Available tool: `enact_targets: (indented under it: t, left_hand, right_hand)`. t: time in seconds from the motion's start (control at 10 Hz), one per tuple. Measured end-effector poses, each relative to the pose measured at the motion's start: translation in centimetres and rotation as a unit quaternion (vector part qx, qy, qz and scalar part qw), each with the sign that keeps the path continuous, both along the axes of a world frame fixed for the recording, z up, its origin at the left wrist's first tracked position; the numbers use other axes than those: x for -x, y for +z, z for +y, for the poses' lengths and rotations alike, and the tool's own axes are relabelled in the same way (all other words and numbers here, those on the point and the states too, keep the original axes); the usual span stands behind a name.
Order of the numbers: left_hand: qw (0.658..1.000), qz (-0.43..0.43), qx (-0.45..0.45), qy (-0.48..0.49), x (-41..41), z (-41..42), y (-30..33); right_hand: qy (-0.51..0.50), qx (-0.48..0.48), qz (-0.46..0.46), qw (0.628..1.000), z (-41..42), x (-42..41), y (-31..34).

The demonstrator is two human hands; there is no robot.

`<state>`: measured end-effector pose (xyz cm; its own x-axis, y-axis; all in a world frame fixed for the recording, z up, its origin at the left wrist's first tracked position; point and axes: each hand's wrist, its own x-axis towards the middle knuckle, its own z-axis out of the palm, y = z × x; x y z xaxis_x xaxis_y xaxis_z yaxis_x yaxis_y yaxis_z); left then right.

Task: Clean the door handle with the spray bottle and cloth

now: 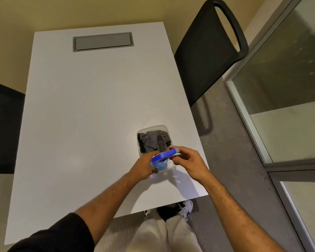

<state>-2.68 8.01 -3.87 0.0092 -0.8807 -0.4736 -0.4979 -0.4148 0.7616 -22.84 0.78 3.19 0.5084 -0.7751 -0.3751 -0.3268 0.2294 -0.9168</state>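
Note:
A clear plastic container (151,128) stands near the table's front right edge, with a crumpled grey cloth (154,140) inside it. Both hands hold a blue lid (165,153), tilted, just above the container's near end. My left hand (144,167) grips the lid's left end and my right hand (187,160) pinches its right end. The lid and hands hide the near part of the container, where only a bluish glow shows. I see no spray bottle and no door handle.
The white table (91,110) has a grey cable hatch (102,41) at its far end. A black chair (207,51) stands at the right. A glass door or partition with a metal frame (247,124) runs along the right side. My legs and shoes are below the table edge.

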Motion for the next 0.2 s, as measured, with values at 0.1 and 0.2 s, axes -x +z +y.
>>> enact_targets:
  t: [0.1,0.2]
  left_hand:
    - [0.998,-0.026,-0.040,-0.047,-1.4,0.1,1.3]
    - [0.993,-0.085,-0.044,-0.073,-4.2,-0.6,3.3]
  right_hand:
    - [-0.029,0.001,0.002,1.000,0.7,2.3,0.8]
    - [-0.062,0.013,0.010,0.998,1.3,5.4,2.4]
